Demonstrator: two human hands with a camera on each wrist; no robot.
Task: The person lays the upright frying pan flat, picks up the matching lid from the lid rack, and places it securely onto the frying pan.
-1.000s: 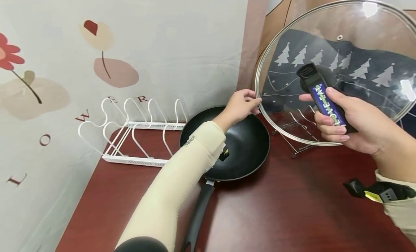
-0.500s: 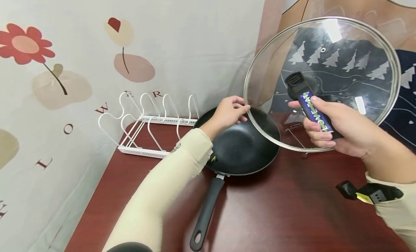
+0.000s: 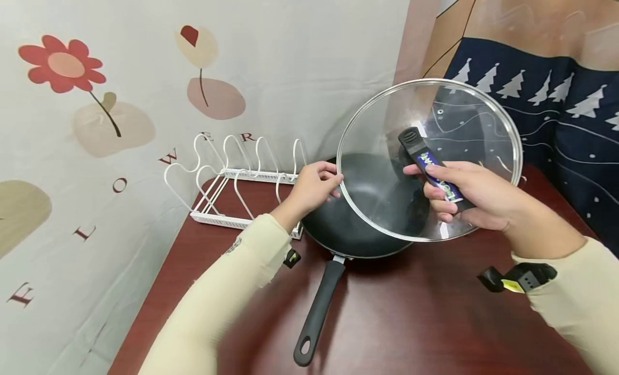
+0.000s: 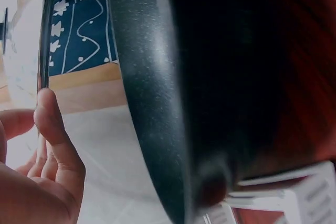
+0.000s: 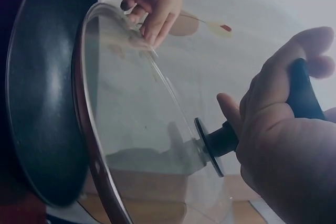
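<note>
A round glass lid (image 3: 387,112) with a metal rim hangs tilted above the right part of a black frying pan (image 3: 358,224). My right hand (image 3: 464,192) grips the lid's black handle (image 3: 413,141), which bears a blue label; the right wrist view shows the fingers wrapped round that handle (image 5: 304,95). At the lid's left edge, my left hand (image 3: 311,189) pinches the rim between thumb and fingers. The left wrist view has this hand (image 4: 52,156) at the rim, beside the pan's side wall (image 4: 147,77). Part of the pan shows through the glass.
A white wire rack (image 3: 242,222) stands left of the pan, close to its edge. The pan's long handle (image 3: 319,313) points toward me over the red-brown table (image 3: 411,316). A flowered wall covering (image 3: 290,58) and a dark blue tree-printed cloth (image 3: 580,149) lie behind.
Both hands have brought the lid left and down, from right of the pan to over its right part. The head view has shifted somewhat, and the pan's whole handle now shows.
</note>
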